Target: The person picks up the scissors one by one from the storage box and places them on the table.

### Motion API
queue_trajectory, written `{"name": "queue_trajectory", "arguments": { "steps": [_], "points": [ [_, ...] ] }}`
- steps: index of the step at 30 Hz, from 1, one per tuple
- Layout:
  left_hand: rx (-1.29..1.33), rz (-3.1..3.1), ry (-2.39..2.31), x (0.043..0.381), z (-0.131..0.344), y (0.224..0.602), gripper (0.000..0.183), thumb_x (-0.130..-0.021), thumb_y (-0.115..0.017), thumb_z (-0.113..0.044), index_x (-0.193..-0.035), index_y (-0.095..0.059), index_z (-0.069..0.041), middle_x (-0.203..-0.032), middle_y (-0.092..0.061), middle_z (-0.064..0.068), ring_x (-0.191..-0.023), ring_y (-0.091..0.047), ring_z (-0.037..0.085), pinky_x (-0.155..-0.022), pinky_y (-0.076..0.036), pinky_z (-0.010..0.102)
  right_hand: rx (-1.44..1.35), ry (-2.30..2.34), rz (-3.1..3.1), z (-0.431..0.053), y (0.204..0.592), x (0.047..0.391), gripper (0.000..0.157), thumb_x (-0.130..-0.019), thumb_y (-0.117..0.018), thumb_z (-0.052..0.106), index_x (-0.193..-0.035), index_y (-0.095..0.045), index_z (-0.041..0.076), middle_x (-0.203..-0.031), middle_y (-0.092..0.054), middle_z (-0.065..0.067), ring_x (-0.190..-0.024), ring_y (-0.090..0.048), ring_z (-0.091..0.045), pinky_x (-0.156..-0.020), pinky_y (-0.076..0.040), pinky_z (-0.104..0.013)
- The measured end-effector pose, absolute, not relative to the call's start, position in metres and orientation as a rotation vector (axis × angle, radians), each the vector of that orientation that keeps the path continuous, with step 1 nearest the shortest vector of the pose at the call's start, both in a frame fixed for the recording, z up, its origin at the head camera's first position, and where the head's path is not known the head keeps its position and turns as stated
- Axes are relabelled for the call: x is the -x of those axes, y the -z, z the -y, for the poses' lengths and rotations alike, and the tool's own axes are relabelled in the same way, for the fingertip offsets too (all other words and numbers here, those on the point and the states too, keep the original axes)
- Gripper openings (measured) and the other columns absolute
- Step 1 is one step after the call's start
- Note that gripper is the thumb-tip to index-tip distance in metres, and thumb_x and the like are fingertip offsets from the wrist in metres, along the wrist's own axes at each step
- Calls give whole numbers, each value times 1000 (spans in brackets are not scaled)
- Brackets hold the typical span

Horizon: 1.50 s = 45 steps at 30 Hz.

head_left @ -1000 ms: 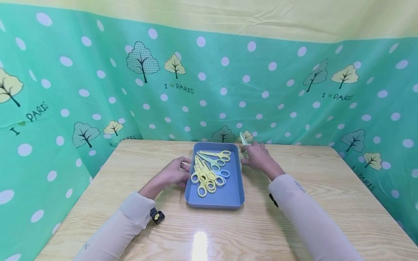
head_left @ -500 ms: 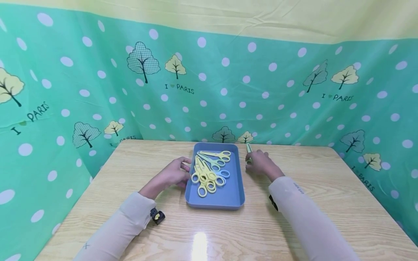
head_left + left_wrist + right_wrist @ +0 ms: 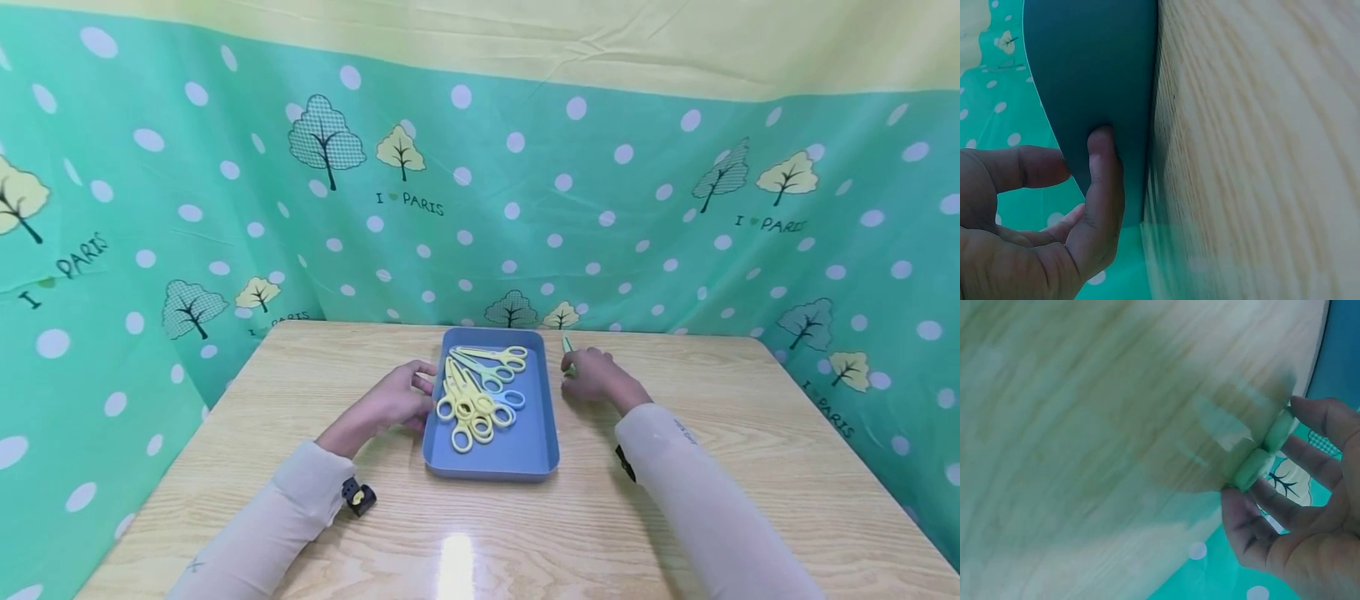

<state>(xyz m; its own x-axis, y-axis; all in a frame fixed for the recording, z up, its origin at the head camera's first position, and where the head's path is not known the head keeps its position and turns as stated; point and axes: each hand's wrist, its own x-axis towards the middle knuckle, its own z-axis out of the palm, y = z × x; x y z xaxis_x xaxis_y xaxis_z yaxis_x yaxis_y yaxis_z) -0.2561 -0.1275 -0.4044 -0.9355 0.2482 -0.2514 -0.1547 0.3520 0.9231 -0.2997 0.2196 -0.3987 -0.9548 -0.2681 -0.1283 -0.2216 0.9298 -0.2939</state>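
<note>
Head view: blue tray [image 3: 528, 450] sits at centre of frame on the wood-look table [image 3: 690, 492], polka-dot curtain [image 3: 480, 200] behind. Yellow scissors [image 3: 462, 433] heap in the tray's left half, with one green pair [image 3: 491, 383] and one blue pair [image 3: 514, 399] among them; the overlap makes an exact count risky. Left hand [image 3: 401, 398] is at the tray's left wall. Right hand [image 3: 596, 375], right of centre, holds the loose green scissors [image 3: 567, 343] just outside the tray's right wall; blade end shows, pointing toward the top of frame, handles mostly covered by the fingers.

Left wrist view: tray wall fills upper left to centre, standing on the table. One fingertip [image 3: 1102, 140] presses the outer face, another finger meets the rim, so the hand pinches the wall. Good brace, I'd say: light pressure, enough to stop sliding without tipping the tray.

Right wrist view: green handle loops [image 3: 1254, 467] sit right of centre, pinched between fingertips of the right hand; tray at upper right corner. Whether the loops touch the tabletop, can't tell. Handle grip seems the sound choice: blades point away from the palm. For good control, probably best to hold both loops together so the blades don't spread, wrist level, and give the tray wall clearance so nothing snags.
</note>
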Motion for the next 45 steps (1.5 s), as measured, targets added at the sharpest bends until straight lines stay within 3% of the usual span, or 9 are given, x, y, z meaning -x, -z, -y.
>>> {"name": "queue_trajectory", "arguments": {
  "steps": [12, 20, 30, 45],
  "points": [
    [-73, -2256, -1617, 257, 128, 405, 64, -87, -61, 12, -147, -41, 1, -125, -51, 25, -87, -70, 33, -67, -66, 42, 331, 454, -2921, -221, 397, 289, 50, -99, -63, 25, -143, -55, 3, -136, -54, -28, -125, -50, -50, -106, -45, -66],
    [-62, -2251, -1616, 256, 128, 406, 64, -88, -61, 13, -147, -41, 1, -125, -51, 25, -88, -70, 32, -67, -66, 42, 423, 413, -2984, -204, 391, 281, 53, -99, -63, 25, -147, -52, 5, -145, -47, -30, -129, -46, -54, -104, -44, -73],
    [-67, -2256, -1608, 256, 128, 406, 64, -88, -62, 11, -148, -41, 0, -125, -52, 24, -88, -70, 31, -67, -66, 41, 515, 268, -3084, -179, 377, 267, 51, -99, -64, 22, -146, -55, 7, -138, -54, -27, -119, -53, -49, -97, -48, -70],
    [-63, -2253, -1619, 256, 129, 404, 63, -87, -61, 12, -146, -42, 0, -124, -51, 23, -86, -70, 32, -66, -66, 41, 735, 170, -3078, -127, 376, 249, 51, -99, -65, 33, -146, -56, 15, -140, -56, -19, -125, -51, -44, -98, -48, -64]
  ]
}}
